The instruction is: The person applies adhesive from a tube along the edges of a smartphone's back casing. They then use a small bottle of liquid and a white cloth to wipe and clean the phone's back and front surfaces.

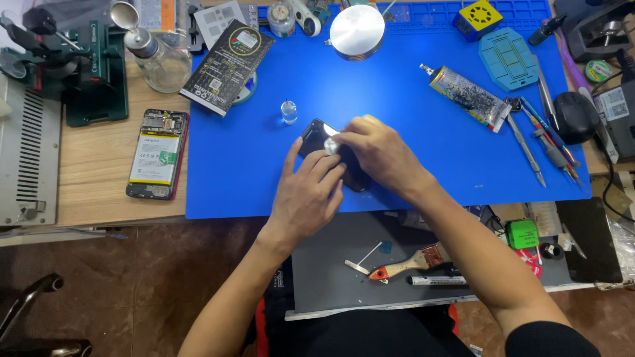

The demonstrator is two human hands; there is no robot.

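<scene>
Left hand (307, 198) flat, fingers spread, pinning dark phone (316, 135) to blue mat (397, 119). Right hand (374, 149) pinched shut on small white wad (331, 145), touching phone.

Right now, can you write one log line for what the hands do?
left hand: steadies black phone | right hand: presses white wipe on phone | surface: blue mat

A glossy black glass panel (331, 155) is seen on a matt blue rubbery mat (397, 119); a brushed metal disc (357, 31) and a pale wooden tabletop (99, 165) are shown.
</scene>
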